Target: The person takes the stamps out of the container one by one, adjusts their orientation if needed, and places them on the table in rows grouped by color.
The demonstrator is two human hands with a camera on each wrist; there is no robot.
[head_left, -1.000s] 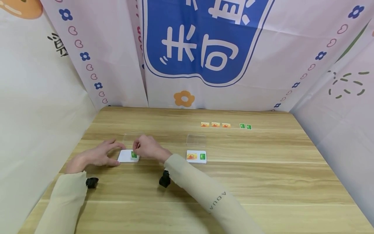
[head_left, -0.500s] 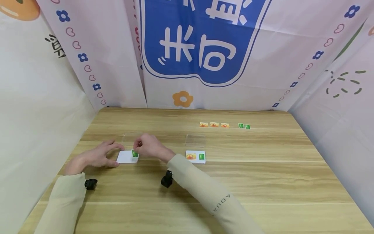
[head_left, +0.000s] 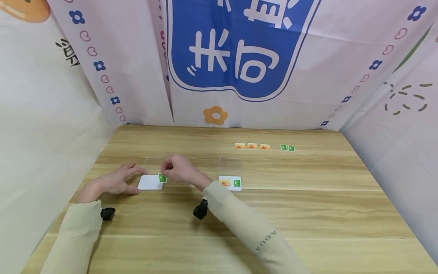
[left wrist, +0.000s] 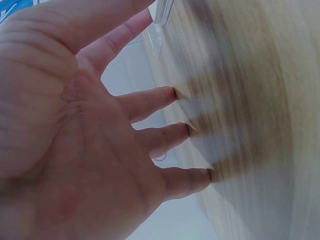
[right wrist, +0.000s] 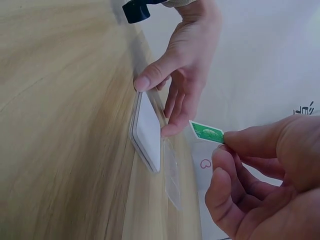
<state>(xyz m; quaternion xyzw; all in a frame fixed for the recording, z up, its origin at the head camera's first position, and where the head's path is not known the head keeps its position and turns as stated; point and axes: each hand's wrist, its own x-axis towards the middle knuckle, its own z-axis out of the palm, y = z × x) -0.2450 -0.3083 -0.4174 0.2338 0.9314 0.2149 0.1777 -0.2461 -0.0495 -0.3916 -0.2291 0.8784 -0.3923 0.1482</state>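
In the head view, a small white case [head_left: 149, 182] is held at its left side by the left hand [head_left: 116, 182], in the middle left of the frame. The case is pinched in this grip between the thumb and the pointing finger. The other three fingers are spread, and their tips are rested on the wooden worktop [head_left: 219, 232]. Just above the case, a clear sheet [head_left: 153, 163] is laid flat.

By the case's top right corner, a little green sticker [head_left: 162, 177] is pinched in the grip of the right hand [head_left: 179, 169], between thumb and finger. In the right wrist view, the sticker is held up in the air, apart from the case.

Near the middle of the frame, an orange sticker [head_left: 224, 183] and another green sticker [head_left: 237, 183] are set side by side on a second white case [head_left: 232, 188]. Another clear sheet [head_left: 230, 164] is laid above it. Farther up and right, three orange stickers [head_left: 252, 146] are lined up, then two green stickers [head_left: 284, 147].
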